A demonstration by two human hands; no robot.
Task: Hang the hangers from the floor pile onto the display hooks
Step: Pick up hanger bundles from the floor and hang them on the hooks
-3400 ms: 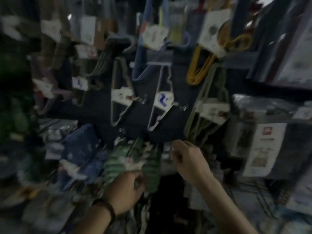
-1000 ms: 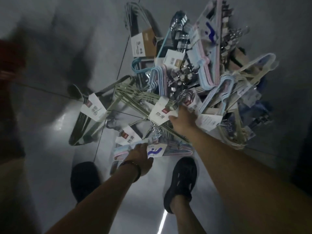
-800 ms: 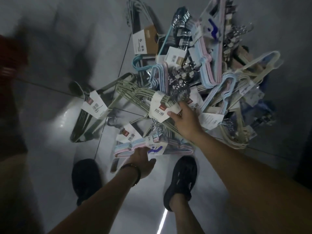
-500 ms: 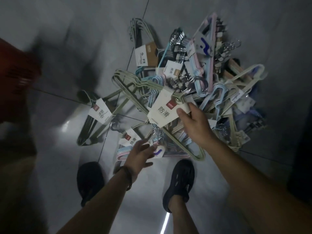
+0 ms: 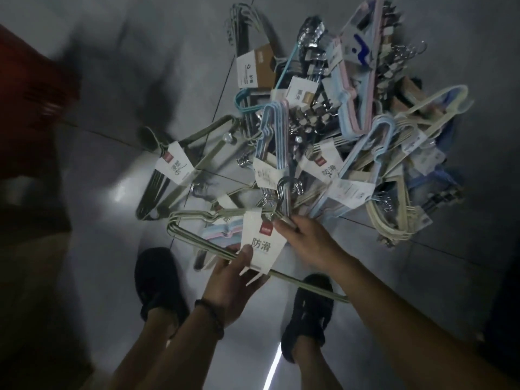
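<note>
Both hands on one bundle of pale green hangers (image 5: 197, 240), lifted clear of the floor pile (image 5: 323, 122) and held near, above the shoes. Left hand (image 5: 230, 285) under the lower bar, thumb pressed over the white card sleeve (image 5: 261, 243) and fingers curled beneath, clamped on the bundle. Right hand (image 5: 306, 240) pinched with fingers together at the neck of the bundle, just below the cluster of chrome hooks (image 5: 287, 190). Dark wristband (image 5: 211, 316) on the left wrist.

Beyond the hands, farther off, the rest of the heap: tangled bundles in pale blue, pink, cream and olive, lying across one another on the grey tiled floor (image 5: 112, 220), many metal clips and hooks showing among them. Olive-green bundle (image 5: 180, 175) to the left, flat on the tile, apart from the held one. Pale blue hangers (image 5: 365, 153) and cream hangers (image 5: 394, 218) on the right side, overlapping. Blue-and-pink bundle (image 5: 357, 68) at the far end, propped on the others. Two dark shoes near: left shoe (image 5: 157, 282) and right shoe (image 5: 306, 313), the held bar crossing over the right one. Red blurred shape (image 5: 31, 77) at the far left edge.

Printed on the held sleeve: a small red square logo, too small to read, and beneath it large grey characters "防滑". Same characters on a card (image 5: 326, 167) in the pile. Brown-and-white card (image 5: 256, 68) at the far side, print illegible. Blue squiggle mark on a clear packet (image 5: 360, 49) at the far right.
</note>
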